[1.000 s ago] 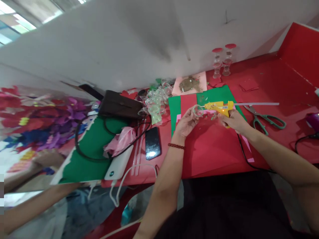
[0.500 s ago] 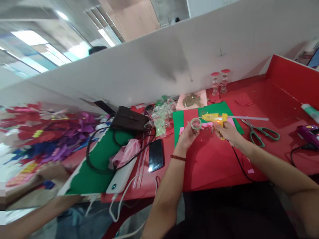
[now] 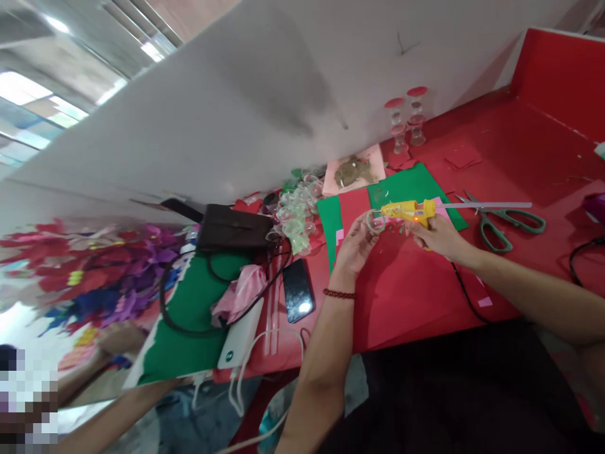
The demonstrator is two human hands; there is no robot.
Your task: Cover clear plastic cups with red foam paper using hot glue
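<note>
My left hand pinches a small clear plastic cup by its side. My right hand is wrapped round the handle of a yellow hot glue gun, whose small light glows orange. The gun's nozzle is at the cup's rim; whether it touches cannot be made out. A long translucent glue stick juts from the back of the gun. Below both hands lie red sheets over a green sheet.
Scissors lie right of my right hand. Several clear cups are heaped to the left, near a phone and a dark brown case. Stacked cups with red discs stand behind. A co-worker's hand is at far left.
The cup has turned in my left hand, and the glue gun's nozzle now meets its rim area. The view has tilted and shifted.
</note>
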